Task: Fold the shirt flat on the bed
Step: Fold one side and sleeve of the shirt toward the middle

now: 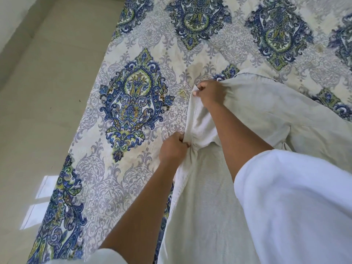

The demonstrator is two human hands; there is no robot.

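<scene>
A pale grey-green shirt (266, 111) lies spread over the right half of the bed (133, 103), which has a cream cover with blue and green medallions. My right hand (209, 94) is shut on the shirt's left edge at its far end. My left hand (173, 149) grips the same edge nearer to me, where the cloth bunches. Between the two hands the edge is pulled taut and slightly lifted. The shirt's near part runs down under my forearms, and my white sleeve (295, 206) hides its right side.
The bed's left edge runs diagonally from the top centre to the bottom left. Beyond it lies a pale tiled floor (38, 92) with a bright patch of window light (40, 202). The patterned cover stretches out left of the shirt and behind it.
</scene>
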